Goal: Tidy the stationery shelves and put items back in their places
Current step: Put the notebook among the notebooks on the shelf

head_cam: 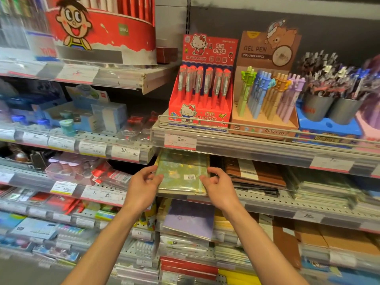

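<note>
Both hands flank a glittery notebook (182,173) lying on the shelf (267,199). Left hand (141,185) fingers curl against its left edge; right hand (218,185) seemingly pinches its right edge beside brown notebooks (257,171).

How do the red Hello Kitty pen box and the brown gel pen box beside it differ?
The Hello Kitty pen box is red and holds matching red pens; the gel pen box is brown and holds pens in green, blue, tan and lilac. The first header shows a cat, the second a bear and "GEL PEN". Both stand upright on the same shelf behind the wire rail, pens upright.
</note>
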The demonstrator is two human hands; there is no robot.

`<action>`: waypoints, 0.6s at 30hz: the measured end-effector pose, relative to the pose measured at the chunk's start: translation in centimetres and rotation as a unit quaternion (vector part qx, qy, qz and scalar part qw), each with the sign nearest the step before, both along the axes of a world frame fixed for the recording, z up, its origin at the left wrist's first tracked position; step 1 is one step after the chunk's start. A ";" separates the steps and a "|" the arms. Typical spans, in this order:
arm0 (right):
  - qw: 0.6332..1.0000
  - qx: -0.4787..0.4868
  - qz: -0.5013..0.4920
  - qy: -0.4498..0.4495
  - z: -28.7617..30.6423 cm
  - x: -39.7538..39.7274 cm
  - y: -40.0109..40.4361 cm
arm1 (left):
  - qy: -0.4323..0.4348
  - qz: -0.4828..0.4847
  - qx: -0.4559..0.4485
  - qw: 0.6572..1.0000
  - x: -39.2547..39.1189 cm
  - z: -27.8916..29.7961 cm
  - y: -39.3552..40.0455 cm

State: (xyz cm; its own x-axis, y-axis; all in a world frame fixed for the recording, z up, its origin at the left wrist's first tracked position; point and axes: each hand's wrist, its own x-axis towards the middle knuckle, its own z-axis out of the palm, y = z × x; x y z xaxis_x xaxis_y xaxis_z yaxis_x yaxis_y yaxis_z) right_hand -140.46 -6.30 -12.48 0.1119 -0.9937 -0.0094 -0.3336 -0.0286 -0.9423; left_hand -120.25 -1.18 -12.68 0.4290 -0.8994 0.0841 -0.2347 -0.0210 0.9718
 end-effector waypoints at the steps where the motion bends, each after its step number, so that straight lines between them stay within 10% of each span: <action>1: 1.000 -0.001 -0.003 -0.004 0.0 -0.3 0.1 | 0.008 0.000 -0.007 1.000 -0.4 0.0 0.2; 18: 0.993 -0.073 -0.070 -0.057 1.9 -13.1 2.5 | 0.041 -0.037 -0.093 0.994 -13.2 1.3 0.3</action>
State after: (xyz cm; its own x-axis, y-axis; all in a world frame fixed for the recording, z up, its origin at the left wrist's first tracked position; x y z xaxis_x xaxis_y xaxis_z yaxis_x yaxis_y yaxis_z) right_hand -153.58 -3.77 -10.61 -0.0359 -0.9894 0.1405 -0.2353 -0.1283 -0.9634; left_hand -133.47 -0.90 -11.42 0.3745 -0.9009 0.2195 -0.1486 0.1754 0.9732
